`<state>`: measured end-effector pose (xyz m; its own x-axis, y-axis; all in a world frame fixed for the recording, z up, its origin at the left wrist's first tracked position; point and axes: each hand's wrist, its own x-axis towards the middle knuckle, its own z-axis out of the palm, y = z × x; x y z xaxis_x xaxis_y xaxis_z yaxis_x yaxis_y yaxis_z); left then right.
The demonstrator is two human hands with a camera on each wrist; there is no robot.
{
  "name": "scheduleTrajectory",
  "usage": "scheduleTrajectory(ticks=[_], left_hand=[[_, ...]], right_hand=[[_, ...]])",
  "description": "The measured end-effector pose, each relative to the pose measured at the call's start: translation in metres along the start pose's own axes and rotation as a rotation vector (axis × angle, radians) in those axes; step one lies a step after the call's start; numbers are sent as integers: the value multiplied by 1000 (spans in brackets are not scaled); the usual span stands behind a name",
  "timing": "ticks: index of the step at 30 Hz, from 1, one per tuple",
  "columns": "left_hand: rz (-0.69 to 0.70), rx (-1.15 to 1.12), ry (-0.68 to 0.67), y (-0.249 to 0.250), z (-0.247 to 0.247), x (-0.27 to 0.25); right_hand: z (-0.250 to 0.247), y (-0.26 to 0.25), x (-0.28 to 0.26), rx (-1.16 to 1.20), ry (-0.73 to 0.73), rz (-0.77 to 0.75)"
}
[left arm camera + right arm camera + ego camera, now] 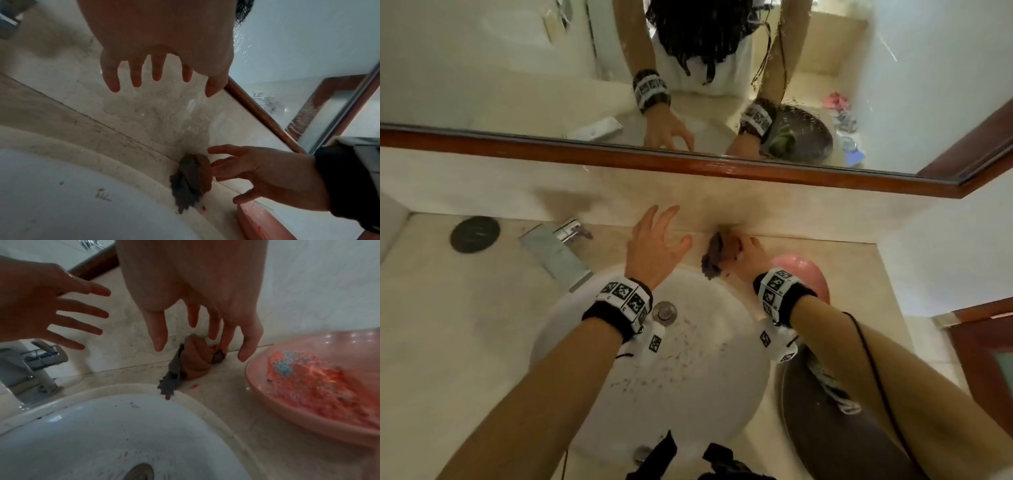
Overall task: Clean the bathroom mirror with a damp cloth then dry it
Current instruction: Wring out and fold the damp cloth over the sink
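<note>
A crumpled brown and grey cloth (pixel 717 251) (pixel 189 180) (pixel 195 360) lies on the counter against the back wall, just behind the sink rim. My right hand (pixel 751 255) (pixel 257 170) (pixel 205 305) is right beside it with straight fingers, and two fingertips reach the cloth's right end. My left hand (pixel 657 236) (pixel 164 48) (pixel 41 305) hovers to the left of the cloth with its fingers spread, holding nothing. The wood-framed mirror (pixel 517 68) hangs above the backsplash, and water drops show on its right part.
A white sink (pixel 688 359) with dark specks lies below my hands. A chrome faucet (pixel 561 250) stands at its left. A pink bowl (pixel 804 274) (pixel 308 378) of red and blue stuff sits right of the cloth, with a dark basin (pixel 825 428) nearer me.
</note>
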<state>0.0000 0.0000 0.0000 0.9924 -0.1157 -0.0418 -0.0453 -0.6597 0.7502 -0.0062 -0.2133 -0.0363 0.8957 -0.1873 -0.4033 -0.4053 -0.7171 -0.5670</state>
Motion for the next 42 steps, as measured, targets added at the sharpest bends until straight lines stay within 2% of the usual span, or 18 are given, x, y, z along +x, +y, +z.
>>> scheduleTrajectory(ticks=[4,8,12,15,23,27,32,42], left_hand=[[-18,10,-4,-13,8,8],[-12,21,0,-23,16,16],[-20,43,-14,-28,23,18],[-9,50,-18,-27,25,17],[26,22,-136,-22,16,11],[136,-56,-185,-13,4,2],[231,-125,-227,4,-8,-7],[112,-200,-148,27,-19,-30]], right_hand=[[9,-3,17,-38,-40,-49],[13,-1,33,-292,-100,-53],[17,-1,37,-423,-5,-79],[16,-3,42,-409,28,-75],[3,-14,20,-26,18,-73],[-6,-32,-3,211,-46,-70],[-16,-46,-27,335,-129,-133],[-34,-41,-77,508,-140,-141]])
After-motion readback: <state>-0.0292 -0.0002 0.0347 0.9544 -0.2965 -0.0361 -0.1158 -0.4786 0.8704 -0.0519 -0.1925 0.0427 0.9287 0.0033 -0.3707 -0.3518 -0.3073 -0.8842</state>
